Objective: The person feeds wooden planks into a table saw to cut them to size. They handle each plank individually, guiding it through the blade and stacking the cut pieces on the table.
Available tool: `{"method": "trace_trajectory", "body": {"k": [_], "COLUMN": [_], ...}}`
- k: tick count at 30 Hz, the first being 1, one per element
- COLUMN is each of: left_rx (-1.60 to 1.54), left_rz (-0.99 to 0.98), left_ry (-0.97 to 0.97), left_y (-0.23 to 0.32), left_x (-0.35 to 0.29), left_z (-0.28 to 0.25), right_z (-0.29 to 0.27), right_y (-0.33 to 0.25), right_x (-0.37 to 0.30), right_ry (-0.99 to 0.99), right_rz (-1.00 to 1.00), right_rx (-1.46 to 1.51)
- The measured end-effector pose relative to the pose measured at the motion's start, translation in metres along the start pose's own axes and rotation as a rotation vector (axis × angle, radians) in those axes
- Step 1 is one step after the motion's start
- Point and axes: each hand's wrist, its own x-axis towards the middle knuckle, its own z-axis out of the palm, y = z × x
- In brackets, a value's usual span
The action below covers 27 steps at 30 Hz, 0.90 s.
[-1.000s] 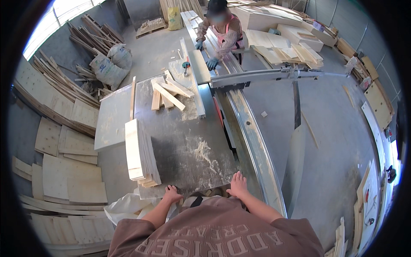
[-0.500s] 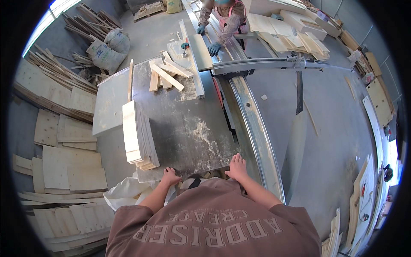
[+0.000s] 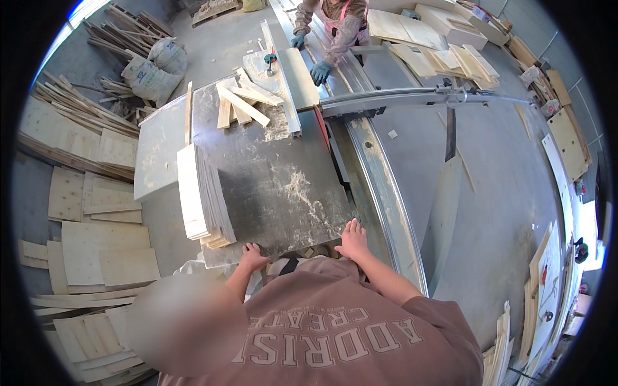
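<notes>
My left hand (image 3: 253,257) rests on the near edge of a dark saw table (image 3: 270,186), fingers laid over its top and holding nothing. Farther right on the same edge lies my right hand (image 3: 352,240), fingers stretched out, also without anything in it. Beside my left hand, along the table's left side, stands a stack of pale wooden strips (image 3: 199,199). Across the table, a co-worker's gloved hands (image 3: 320,73) are at a pale board (image 3: 299,80), which lies against a metal fence (image 3: 283,90).
Loose wood strips (image 3: 244,103) lie on the table's far part. A metal rail (image 3: 389,196) runs along its right side, with a crossbeam (image 3: 399,100) beyond. Plywood sheets (image 3: 106,248) cover the floor at left; white sacks (image 3: 151,77) stand behind. A blur hides the lower left.
The co-worker's board and the crossbeam have slid a little toward me along the fence. My view has shifted slightly, while both my hands stay on the table edge.
</notes>
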Motion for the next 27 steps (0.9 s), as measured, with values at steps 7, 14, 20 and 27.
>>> {"method": "trace_trajectory", "body": {"k": [7, 14, 20, 27], "left_rx": [0.015, -0.002, -0.225, -1.127], "left_rz": [-0.012, 0.017, 0.165, 1.047], "left_ry": [-0.003, 0.161, 0.468, 0.225], "left_y": [0.0, 0.02, 0.075, 0.201], "left_x": [0.002, -0.025, -0.053, -0.191], "left_z": [0.001, -0.008, -0.068, -0.213], "right_z": [0.003, 0.007, -0.031, -0.002], "right_y": [-0.001, 0.001, -0.004, -0.014], "right_x": [0.001, 0.0, -0.01, -0.003], "right_ry": [0.034, 0.142, 0.306, 0.367], "right_rz": [0.013, 0.013, -0.038, -0.085], "right_rx": [0.016, -0.052, 0.126, 0.195]}}
